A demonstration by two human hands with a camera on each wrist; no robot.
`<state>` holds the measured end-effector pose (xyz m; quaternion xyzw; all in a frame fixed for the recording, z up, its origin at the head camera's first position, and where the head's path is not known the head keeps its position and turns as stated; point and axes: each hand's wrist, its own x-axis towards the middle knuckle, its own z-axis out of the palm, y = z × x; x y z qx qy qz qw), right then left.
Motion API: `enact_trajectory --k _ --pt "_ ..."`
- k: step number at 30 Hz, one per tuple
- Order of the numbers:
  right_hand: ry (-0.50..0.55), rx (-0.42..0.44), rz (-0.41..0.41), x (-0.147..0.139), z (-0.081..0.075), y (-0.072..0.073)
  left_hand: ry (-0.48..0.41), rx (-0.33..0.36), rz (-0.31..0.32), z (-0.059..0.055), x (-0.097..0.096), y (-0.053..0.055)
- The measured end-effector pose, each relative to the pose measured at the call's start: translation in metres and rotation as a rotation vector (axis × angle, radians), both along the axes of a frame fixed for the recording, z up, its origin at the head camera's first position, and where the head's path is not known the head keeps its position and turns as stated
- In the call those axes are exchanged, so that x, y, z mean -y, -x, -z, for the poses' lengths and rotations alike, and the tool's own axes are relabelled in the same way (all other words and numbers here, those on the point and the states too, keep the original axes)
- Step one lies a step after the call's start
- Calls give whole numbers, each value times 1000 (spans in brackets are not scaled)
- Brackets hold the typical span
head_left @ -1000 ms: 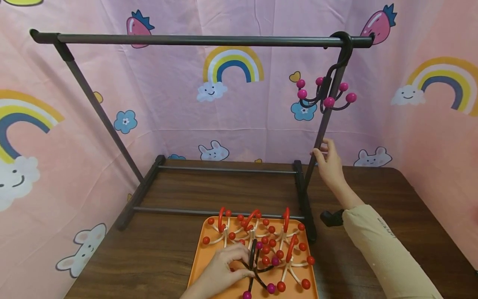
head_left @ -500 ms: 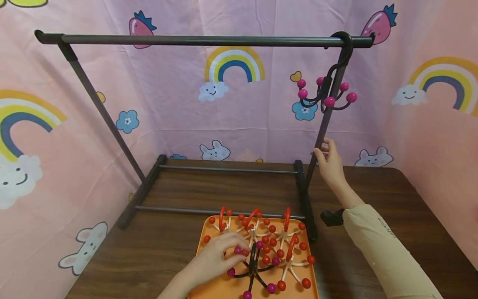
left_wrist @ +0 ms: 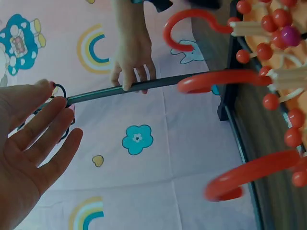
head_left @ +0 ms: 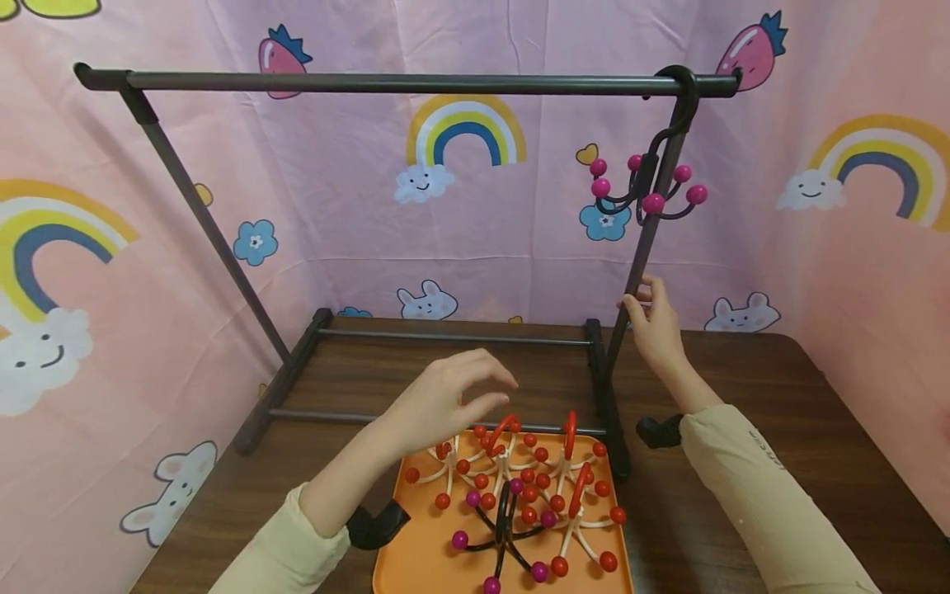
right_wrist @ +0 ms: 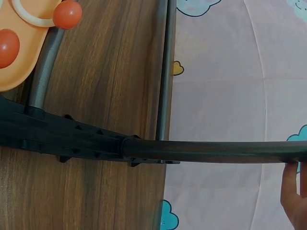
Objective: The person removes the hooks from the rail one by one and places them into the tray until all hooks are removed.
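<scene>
My left hand (head_left: 449, 400) is held in the air over the back left of the orange tray (head_left: 401, 561), its fingers loosely bent with nothing between them. On the tray stands a black multi-arm hook hanger (head_left: 502, 536) with purple ball tips, among several white-armed hangers with red hooks (head_left: 570, 437) and red balls. Fingers and thumb of my right hand (head_left: 656, 326) grip the right post (head_left: 644, 247) of a dark metal rack, about halfway up. Above that hand, a black hook hanger (head_left: 647, 177) with pink balls hangs from the right end of the top rail (head_left: 416, 83).
The rack's left post (head_left: 211, 227) rises from a foot bar on the wooden table (head_left: 245, 511). Its lower crossbar (head_left: 326, 417) runs close behind the tray. A patterned cloth (head_left: 349, 165) surrounds the table at the back and sides.
My left hand has let go of the black hanger on the tray, then moved up and away from it toward the rack. My right hand keeps its place on the post.
</scene>
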<state>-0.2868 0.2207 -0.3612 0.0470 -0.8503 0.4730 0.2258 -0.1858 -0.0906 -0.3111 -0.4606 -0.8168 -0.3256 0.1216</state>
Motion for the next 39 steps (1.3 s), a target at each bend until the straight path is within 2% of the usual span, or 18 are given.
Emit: enact_trajectory --k 13,18,27,29,34,39 --pt "-9 7 2 0 0 0 -110 37 -61 -46 -35 42" --pt "-13 16 4 0 0 -1 -158 58 -96 -68 -53 52" --pt "-17 6 12 -1 -1 -1 -254 64 -139 -116 -94 70" --pt "-14 0 5 -1 0 0 -271 88 -148 -125 -104 73" --pt "-19 -10 -13 -2 1 2 -276 131 -160 -142 -130 79" --pt "-9 -14 -3 -3 1 4 -240 117 -174 -156 -154 86"
